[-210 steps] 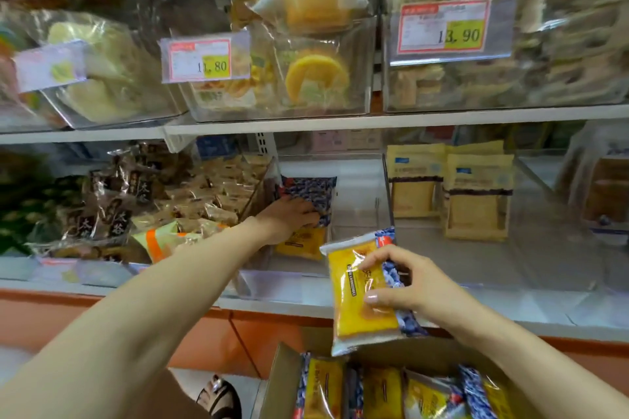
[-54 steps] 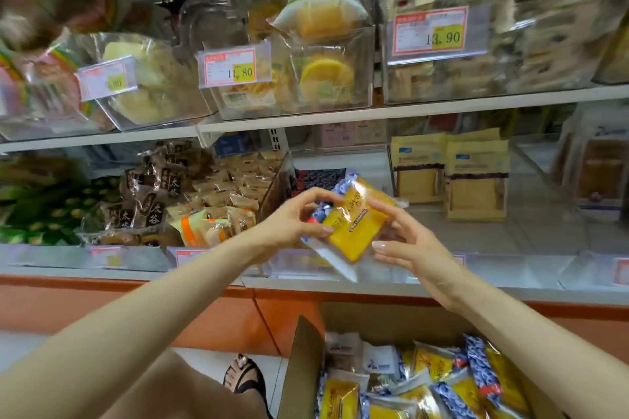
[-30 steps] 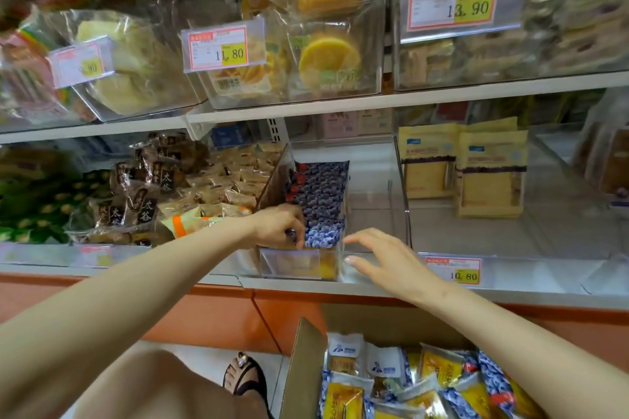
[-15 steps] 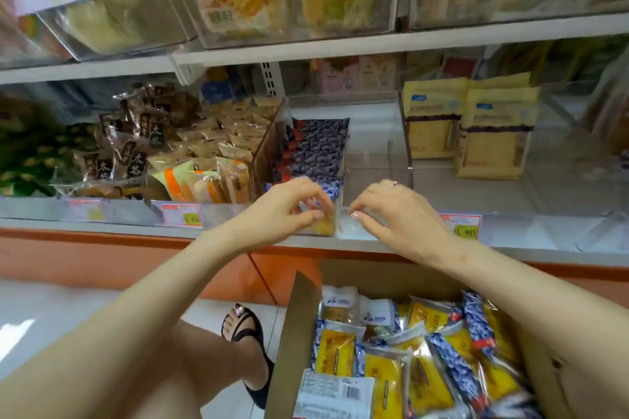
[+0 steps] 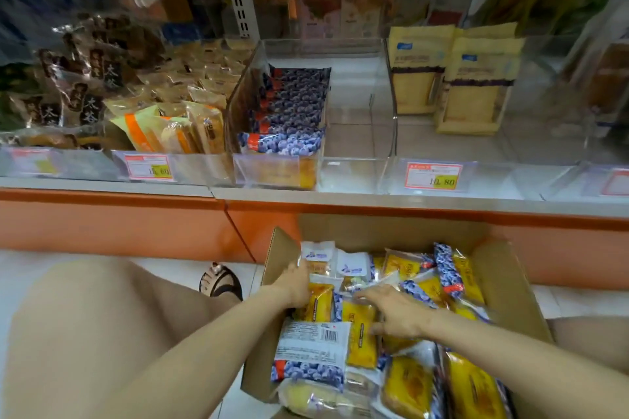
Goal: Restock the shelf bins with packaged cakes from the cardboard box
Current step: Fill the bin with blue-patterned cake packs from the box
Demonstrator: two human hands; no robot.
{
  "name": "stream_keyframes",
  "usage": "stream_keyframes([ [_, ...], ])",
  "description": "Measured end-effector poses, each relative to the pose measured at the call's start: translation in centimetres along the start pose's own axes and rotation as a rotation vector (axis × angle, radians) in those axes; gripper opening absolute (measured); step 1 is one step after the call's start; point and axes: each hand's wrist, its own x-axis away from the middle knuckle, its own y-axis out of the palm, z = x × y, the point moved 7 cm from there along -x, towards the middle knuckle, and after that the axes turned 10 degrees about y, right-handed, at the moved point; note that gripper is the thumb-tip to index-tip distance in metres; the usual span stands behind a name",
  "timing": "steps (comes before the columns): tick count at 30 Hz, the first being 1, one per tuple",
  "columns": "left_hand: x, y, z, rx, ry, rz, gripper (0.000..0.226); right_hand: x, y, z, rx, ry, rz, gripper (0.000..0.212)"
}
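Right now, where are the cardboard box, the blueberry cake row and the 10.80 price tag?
cardboard box (image 5: 391,231): head view, inner back wall.
blueberry cake row (image 5: 292,105): head view, mid-row packet tops.
10.80 price tag (image 5: 434,177): head view, tag centre.

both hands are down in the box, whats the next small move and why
Probably curl the right hand round the yellow cake pack under its spread fingers and lift it out. Both hands are in the cardboard box; the left hand has its fingers hidden among packs. The clear bin above holds one row of blueberry-print packs on its left, with bare floor beside it.
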Motion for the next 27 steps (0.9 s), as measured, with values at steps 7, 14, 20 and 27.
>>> stream_keyframes([
  [7, -1.3, 2.6, -0.7, 0.087, -0.061, -0.023, 0.072, -1.5, -0.3, -1.5, 0.035, 0.050, 0.079, 0.069],
  [14, -1.6, 3.1, -0.6, 0.360, 0.076, 0.027, 0.069, -0.6, 0.7, -0.8, -0.335, 0.063, -0.073, 0.068],
  [20, -1.2, 4.2, -0.4, 0.481, 0.113, -0.048, 0.053, 0.4, -0.6, 1.1, -0.504, 0.070, -0.009, 0.054],
  [27, -1.2, 3.3, 2.2, 0.506, 0.213, -0.022, 0.043, 2.6, -1.7, 3.1, -0.606, 0.080, 0.023, 0.070],
])
